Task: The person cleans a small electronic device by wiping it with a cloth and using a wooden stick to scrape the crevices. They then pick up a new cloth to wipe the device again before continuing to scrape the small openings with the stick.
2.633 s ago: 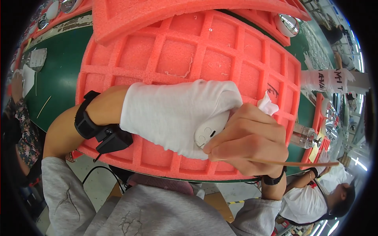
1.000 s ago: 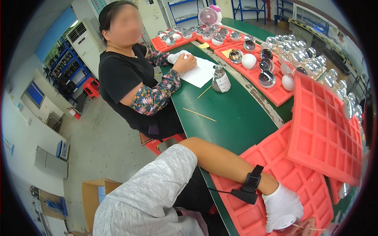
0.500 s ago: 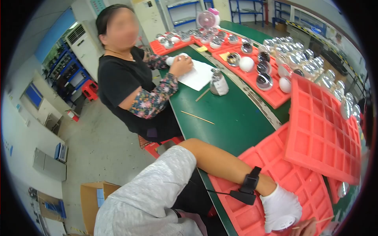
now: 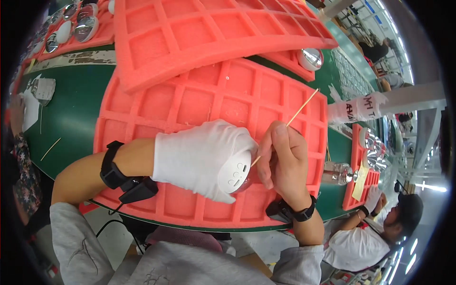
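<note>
In the head view, the left hand (image 4: 202,159) wears a white cloth glove and is closed around a small white rounded part (image 4: 235,172). Only the flat face of this part shows, with a few little slots in it, turned toward 3 o'clock. The right hand (image 4: 285,164) is bare. Its thumb and fingers are pinched on a thin wooden stick (image 4: 290,119), which rises from the hand toward 1 o'clock, while the lower tip points at the white face from its 2 o'clock side. Whether the tip already touches the part, the view does not show clearly. Both hands are close together, almost touching, above a large red foam tray (image 4: 190,104) with square cells, which lies on a green table (image 4: 71,118). Each wrist carries a black band.

A second red foam tray (image 4: 204,33) lies tilted at 12 o'clock, partly over the first one. A shiny metal dome (image 4: 311,58) sits at 1 o'clock, and more such domes are at 10 o'clock. At 4 o'clock another person (image 4: 365,232) in a white shirt works at a smaller red tray.

To do this step well, it seems wise that the gloved hand keeps the part steady with its face turned to the eyes, and that the stick is held short and moved gently, because such a thin stick could bend or break under pressure.
</note>
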### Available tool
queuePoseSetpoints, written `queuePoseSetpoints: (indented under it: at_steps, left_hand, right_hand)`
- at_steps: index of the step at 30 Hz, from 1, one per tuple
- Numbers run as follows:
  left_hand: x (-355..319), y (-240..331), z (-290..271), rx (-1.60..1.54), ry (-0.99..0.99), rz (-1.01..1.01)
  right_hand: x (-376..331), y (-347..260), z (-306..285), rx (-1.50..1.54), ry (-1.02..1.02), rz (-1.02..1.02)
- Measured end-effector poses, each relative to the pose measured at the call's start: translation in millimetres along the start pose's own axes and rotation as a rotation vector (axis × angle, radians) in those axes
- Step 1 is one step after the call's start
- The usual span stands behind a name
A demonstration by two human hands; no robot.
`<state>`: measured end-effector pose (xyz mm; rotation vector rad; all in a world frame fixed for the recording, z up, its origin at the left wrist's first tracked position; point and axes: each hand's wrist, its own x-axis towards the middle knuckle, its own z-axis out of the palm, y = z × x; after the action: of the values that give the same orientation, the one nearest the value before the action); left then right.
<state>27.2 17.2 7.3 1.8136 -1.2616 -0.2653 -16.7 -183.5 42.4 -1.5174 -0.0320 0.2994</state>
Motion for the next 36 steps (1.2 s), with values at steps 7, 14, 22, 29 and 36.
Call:
queuePoseSetpoints:
  at_steps: [7, 14, 22, 29, 36]
  left_hand:
    - [7.7, 6.8, -1.6, -0.002, -0.129, -0.14]
    - [9.0, -0.5, 10.2, -0.174, -0.169, -0.218]
    - [3.3, -6.3, 13.2, -0.108, -0.089, -0.107]
    - [4.5, -4.4, 9.6, -0.165, -0.108, -0.137]
    - [4.5, -2.5, 8.6, -0.149, -0.123, -0.139]
  right_hand:
    - [-4.4, -1.4, -4.5, 0.067, -0.046, 0.011]
    - [-5.3, 0.0, -4.5, 0.03, -0.13, -0.003]
    - [-3.4, -2.7, -3.1, 0.111, -0.049, 0.11]
    - [-8.1, 3.1, -4.3, 0.107, -0.114, -0.01]
    - [-7.2, 2.0, -9.0, 0.08, -0.202, -0.024]
